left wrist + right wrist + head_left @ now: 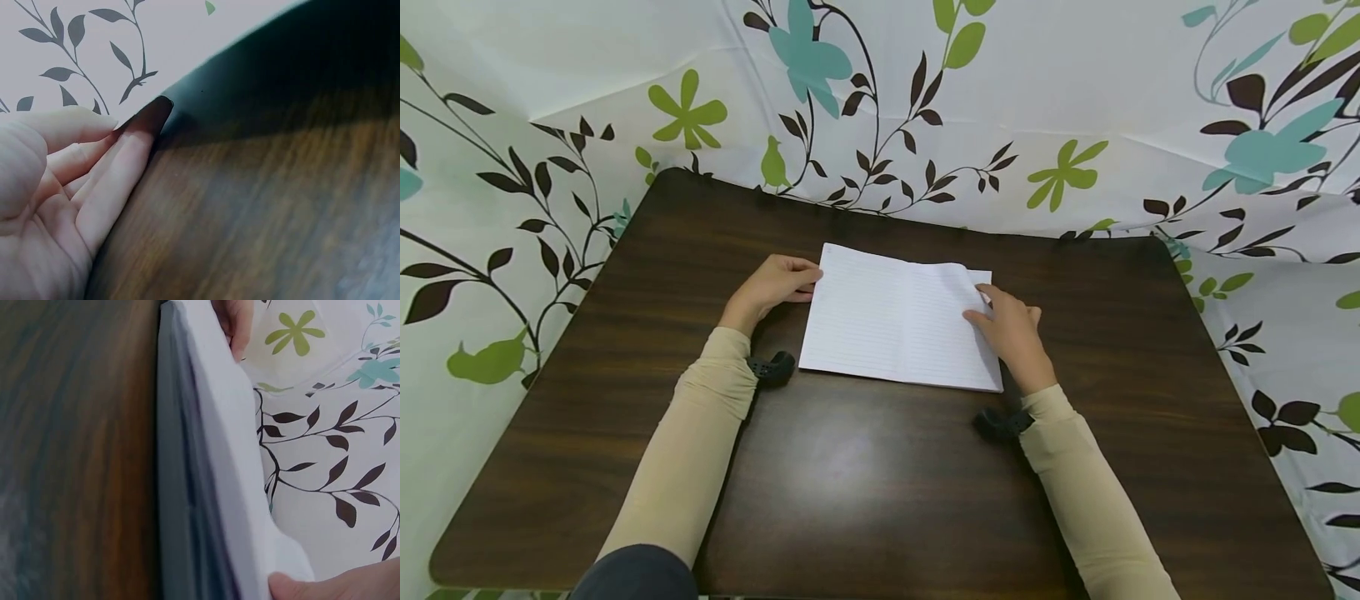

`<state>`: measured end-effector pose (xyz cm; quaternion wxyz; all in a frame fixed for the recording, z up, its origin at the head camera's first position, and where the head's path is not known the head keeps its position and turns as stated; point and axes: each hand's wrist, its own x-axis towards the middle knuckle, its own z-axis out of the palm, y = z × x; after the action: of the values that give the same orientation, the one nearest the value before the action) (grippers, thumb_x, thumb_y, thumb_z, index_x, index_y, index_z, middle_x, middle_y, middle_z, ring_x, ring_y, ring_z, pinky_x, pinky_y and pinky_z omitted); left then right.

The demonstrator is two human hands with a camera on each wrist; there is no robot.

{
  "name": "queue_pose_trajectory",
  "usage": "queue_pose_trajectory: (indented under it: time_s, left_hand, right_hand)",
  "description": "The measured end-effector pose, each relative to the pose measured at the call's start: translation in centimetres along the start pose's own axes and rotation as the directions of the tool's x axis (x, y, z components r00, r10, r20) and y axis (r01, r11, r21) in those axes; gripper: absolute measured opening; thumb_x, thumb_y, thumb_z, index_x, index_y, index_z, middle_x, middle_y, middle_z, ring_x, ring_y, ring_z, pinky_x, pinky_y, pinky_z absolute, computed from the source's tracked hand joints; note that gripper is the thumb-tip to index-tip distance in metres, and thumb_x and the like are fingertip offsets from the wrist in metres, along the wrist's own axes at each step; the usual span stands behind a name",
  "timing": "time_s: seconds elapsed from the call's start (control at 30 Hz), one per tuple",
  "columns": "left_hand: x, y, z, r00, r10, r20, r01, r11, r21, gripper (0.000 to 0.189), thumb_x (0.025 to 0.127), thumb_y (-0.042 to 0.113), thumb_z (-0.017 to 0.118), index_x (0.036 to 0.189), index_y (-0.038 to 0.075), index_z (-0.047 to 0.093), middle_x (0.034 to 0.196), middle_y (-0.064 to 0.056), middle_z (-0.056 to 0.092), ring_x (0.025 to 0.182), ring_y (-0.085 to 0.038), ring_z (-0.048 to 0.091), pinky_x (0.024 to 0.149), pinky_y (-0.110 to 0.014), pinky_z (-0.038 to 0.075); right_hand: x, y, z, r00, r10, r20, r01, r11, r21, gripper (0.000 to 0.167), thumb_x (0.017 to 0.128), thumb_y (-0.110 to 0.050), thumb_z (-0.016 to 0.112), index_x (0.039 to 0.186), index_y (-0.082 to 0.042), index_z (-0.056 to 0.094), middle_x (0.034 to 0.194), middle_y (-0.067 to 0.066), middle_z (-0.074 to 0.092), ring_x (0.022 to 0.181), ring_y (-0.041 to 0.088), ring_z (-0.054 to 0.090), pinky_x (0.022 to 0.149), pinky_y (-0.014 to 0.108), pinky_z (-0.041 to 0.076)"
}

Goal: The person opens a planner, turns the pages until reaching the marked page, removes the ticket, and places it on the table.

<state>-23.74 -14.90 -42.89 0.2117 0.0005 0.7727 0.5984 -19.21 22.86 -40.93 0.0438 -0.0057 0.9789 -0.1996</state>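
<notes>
White notebook pages (pixel 880 321), pinched by left hand (pixel 773 285) and right hand (pixel 1011 329), look ruled (head view only).

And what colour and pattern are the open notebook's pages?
The notebook pages are white with thin ruled lines; the head view shows this best.

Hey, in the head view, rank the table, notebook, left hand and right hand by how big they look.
1. Dark wood-grain table
2. Open lined notebook
3. Left hand and right hand: too alike in size to rank.
</notes>
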Motion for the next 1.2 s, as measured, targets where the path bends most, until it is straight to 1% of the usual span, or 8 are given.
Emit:
queue_pose_trajectory:
  time_s: [0.07, 0.17, 0.33, 0.4, 0.5, 0.63, 0.87, 1.2]
  left_hand:
    - [-0.1, 0.1, 0.0, 1.0, 0.005, 0.001, -0.005, 1.0, 0.001, 0.047, 0.109, 0.023, 0.055, 0.147, -0.005, 0.054, 0.146, -0.022, 0.056, 0.121, -0.026, 0.062, 0.099, -0.027, 0.06]
    - [-0.1, 0.0, 0.0, 1.0, 0.015, -0.009, -0.015, 1.0, 0.005, 0.046, 0.109, 0.023, 0.055, 0.145, -0.006, 0.055, 0.143, -0.022, 0.058, 0.117, -0.024, 0.064, 0.099, -0.029, 0.06]
    - [-0.2, -0.1, 0.0, 1.0, 0.006, -0.007, -0.006, 1.0, 0.008, 0.044, 0.109, 0.023, 0.055, 0.143, -0.004, 0.057, 0.143, -0.021, 0.057, 0.12, -0.026, 0.063, 0.1, -0.03, 0.06]
    - [-0.1, -0.1, 0.0, 1.0, -0.001, -0.006, 0.001, 1.0, 0.003, 0.043, 0.109, 0.023, 0.055, 0.143, -0.004, 0.057, 0.143, -0.02, 0.057, 0.122, -0.028, 0.062, 0.1, -0.029, 0.06]
    - [0.0, -0.1, 0.1, 1.0, -0.002, -0.005, 0.002, 1.0, -0.006, 0.045, 0.109, 0.024, 0.055, 0.144, -0.004, 0.056, 0.144, -0.021, 0.056, 0.122, -0.027, 0.062, 0.098, -0.025, 0.06]
    - [0.2, -0.2, 0.0, 1.0, 0.002, -0.006, -0.002, 1.0, -0.014, 0.045, 0.109, 0.023, 0.056, 0.144, -0.005, 0.056, 0.143, -0.021, 0.057, 0.121, -0.026, 0.062, 0.094, -0.021, 0.06]
    - [0.0, -0.2, -0.1, 1.0, -0.009, -0.009, 0.009, 1.0, -0.008, 0.044, 0.109, 0.024, 0.056, 0.144, -0.003, 0.057, 0.144, -0.02, 0.056, 0.125, -0.029, 0.061, 0.096, -0.024, 0.06]
    - [0.2, -0.3, -0.2, 1.0, -0.01, -0.02, 0.009, 1.0, -0.014, 0.044, 0.109, 0.023, 0.055, 0.144, -0.004, 0.057, 0.144, -0.021, 0.057, 0.125, -0.029, 0.061, 0.093, -0.021, 0.06]
  right_hand:
    - [0.0, 0.0, -0.1, 1.0, -0.006, -0.014, 0.006, 0.999, 0.033, 0.068, 0.102, -0.028, 0.07, 0.158, -0.004, 0.041, 0.144, 0.025, 0.06, 0.133, 0.043, 0.055, 0.098, 0.06, 0.028]
    - [-0.2, 0.0, -0.2, 0.999, -0.008, -0.04, 0.009, 0.999, 0.043, 0.077, 0.1, -0.025, 0.073, 0.16, 0.002, 0.034, 0.139, 0.028, 0.06, 0.13, 0.045, 0.055, 0.098, 0.061, 0.025]
    - [-0.4, -0.1, -0.3, 0.999, 0.004, -0.04, -0.002, 1.0, 0.028, 0.067, 0.099, -0.023, 0.074, 0.153, 0.005, 0.045, 0.127, 0.027, 0.06, 0.121, 0.045, 0.056, 0.102, 0.065, 0.021]
    - [-0.5, -0.1, -0.4, 0.999, 0.0, -0.049, 0.002, 1.0, 0.024, 0.062, 0.099, -0.022, 0.074, 0.15, 0.003, 0.051, 0.132, 0.028, 0.058, 0.123, 0.046, 0.054, 0.104, 0.067, 0.019]
    - [-0.6, -0.3, -0.5, 0.997, -0.013, -0.071, 0.014, 1.0, 0.014, 0.061, 0.099, -0.022, 0.074, 0.15, 0.001, 0.051, 0.14, 0.029, 0.054, 0.126, 0.048, 0.05, 0.104, 0.068, 0.019]
    - [-0.8, -0.6, -0.8, 0.997, -0.03, -0.071, 0.027, 0.999, -0.031, 0.067, 0.101, -0.023, 0.07, 0.157, 0.001, 0.042, 0.151, 0.03, 0.048, 0.132, 0.051, 0.046, 0.106, 0.07, 0.018]
    - [-1.0, -0.9, -1.0, 0.999, -0.041, -0.031, 0.039, 0.997, -0.065, 0.074, 0.104, -0.025, 0.066, 0.162, 0.002, 0.03, 0.161, 0.029, 0.041, 0.14, 0.049, 0.045, 0.109, 0.071, 0.017]
    - [-1.1, -1.5, -0.8, 0.999, -0.014, -0.036, 0.009, 0.989, -0.145, 0.078, 0.105, -0.034, 0.062, 0.163, 0.002, 0.025, 0.17, 0.028, 0.022, 0.135, 0.057, 0.045, 0.111, 0.075, 0.016]
